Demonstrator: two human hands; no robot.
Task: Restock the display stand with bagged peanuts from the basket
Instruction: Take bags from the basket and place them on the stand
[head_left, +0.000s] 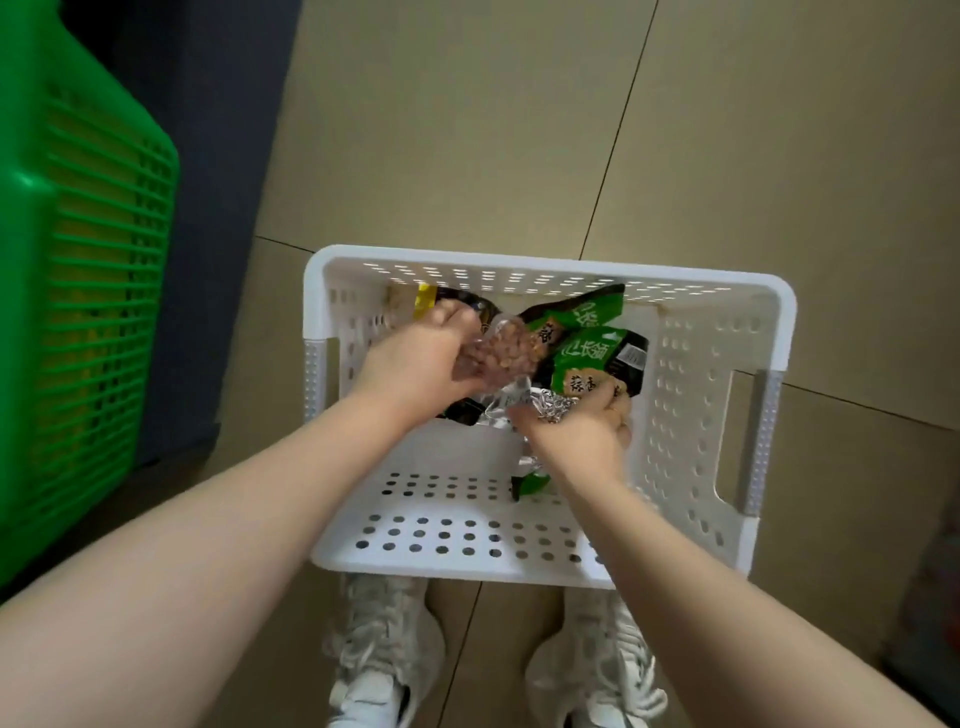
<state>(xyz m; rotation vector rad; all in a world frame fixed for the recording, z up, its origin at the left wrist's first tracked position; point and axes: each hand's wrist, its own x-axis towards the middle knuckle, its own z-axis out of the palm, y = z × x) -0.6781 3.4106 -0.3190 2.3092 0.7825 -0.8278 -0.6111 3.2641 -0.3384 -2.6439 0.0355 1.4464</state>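
Observation:
A white perforated basket (727, 415) sits on the floor just ahead of my feet. Inside it lie several bagged peanuts. My left hand (415, 358) grips a clear-windowed peanut bag (148, 353) near the basket's far left. My right hand (576, 436) grips a green bag with a silver back (587, 364) at the basket's middle. Another green bag (748, 312) lies against the far wall. A green corner of a bag (532, 483) shows under my right wrist.
A green slatted plastic crate (88, 291) stands at the left. Beige floor tiles (467, 130) surround the basket. My two white sneakers (384, 665) are below the basket's near edge. A dark wall strip runs behind the crate.

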